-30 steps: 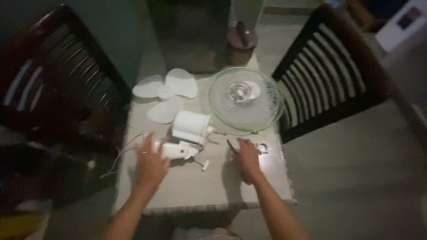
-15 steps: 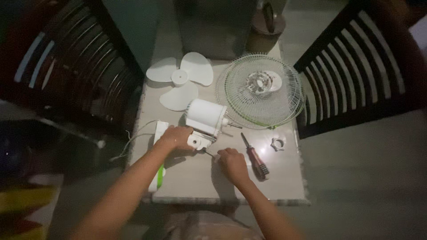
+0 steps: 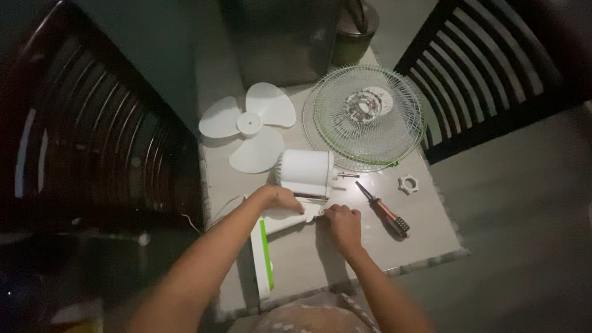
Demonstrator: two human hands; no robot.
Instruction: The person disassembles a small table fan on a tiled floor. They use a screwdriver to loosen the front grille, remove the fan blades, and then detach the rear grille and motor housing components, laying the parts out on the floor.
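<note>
Fan motor housing (image 3: 306,172) sits mid-frame on table (image 3: 425,240). Your L hand (image 3: 280,198) clamps its neck bracket, R hand (image 3: 342,220) fingertips pinched at the bracket's small fastener. Likely motor-heavy, slick plastic; hold the body, not the shaft. Screwdriver (image 3: 383,211) just right.

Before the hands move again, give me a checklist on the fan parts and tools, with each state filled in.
1. Left hand steadies the motor housing at its neck: ok.
2. Right hand at the joint below the housing: ok; what its fingers pinch: cannot tell.
3. Screwdriver lying free on the table, beside the right hand: ok.
4. White ring nut apart from the other parts, near the table's edge: ok.
5. Blade and wire guard off the motor, set aside behind it: ok.
6. Fan base overhangs the near edge: not ok.
</note>
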